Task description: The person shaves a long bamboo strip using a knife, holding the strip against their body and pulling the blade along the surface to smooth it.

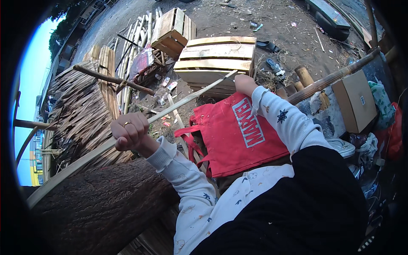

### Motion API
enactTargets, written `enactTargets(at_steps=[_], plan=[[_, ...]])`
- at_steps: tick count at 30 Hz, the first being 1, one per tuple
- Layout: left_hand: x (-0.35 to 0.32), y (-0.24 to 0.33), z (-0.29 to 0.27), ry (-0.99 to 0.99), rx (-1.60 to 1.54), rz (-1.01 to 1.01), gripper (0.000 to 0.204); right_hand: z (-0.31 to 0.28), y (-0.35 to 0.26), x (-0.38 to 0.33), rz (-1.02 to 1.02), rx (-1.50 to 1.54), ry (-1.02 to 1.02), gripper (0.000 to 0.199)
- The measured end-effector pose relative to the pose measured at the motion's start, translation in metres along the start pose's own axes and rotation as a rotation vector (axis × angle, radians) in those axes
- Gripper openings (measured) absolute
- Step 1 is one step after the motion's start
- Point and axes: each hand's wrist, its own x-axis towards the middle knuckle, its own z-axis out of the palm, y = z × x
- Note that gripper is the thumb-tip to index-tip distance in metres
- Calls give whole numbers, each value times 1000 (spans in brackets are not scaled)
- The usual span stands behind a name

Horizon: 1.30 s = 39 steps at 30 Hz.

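Observation:
A long, pale bamboo strip (178,104) slants from the lower left up to the wooden crates. My left hand (130,131), with a ring on one finger, is closed round the strip near its middle. Close to the strip's far end, my right hand (245,85) is closed on a knife (228,78); only a thin, dark bit of blade shows, and the handle is hidden in my fist. The blade lies against or just beside the strip; I cannot tell which. Across my lap lies a red cloth bag (221,146) with white lettering, its handles toward the left.
Slatted wooden crates (216,55) stand ahead. A thick trunk (106,208) lies at lower left, beside dried palm leaves (80,102). Bamboo poles (138,38) are piled behind. At right are a bamboo rail (333,76), a cardboard box (355,101) and plastic bags (391,131).

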Motion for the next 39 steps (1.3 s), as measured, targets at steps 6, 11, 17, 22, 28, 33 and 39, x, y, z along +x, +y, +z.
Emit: enactTargets(at_steps=[6,11,17,22,28,33,39], plan=[[-3,3,-3,10,5,21,45,-23,-38,-22,-84,497,-397,35],[-3,1,-4,5,8,18,44,-8,-73,-85,-432,1181,237,25],[-5,-3,-2,8,10,13,44,46,-68,-87,-314,679,341,24],[-7,2,-5,27,29,23,45,-6,-80,-98,-323,758,221,23],[-7,1,-1,48,49,22,47,18,-79,-97,-415,803,495,28],[-5,-4,-3,33,22,15,47,37,-38,-55,-79,515,292,29],[-7,2,-3,47,34,31,46,-9,-77,-101,-278,874,326,28]])
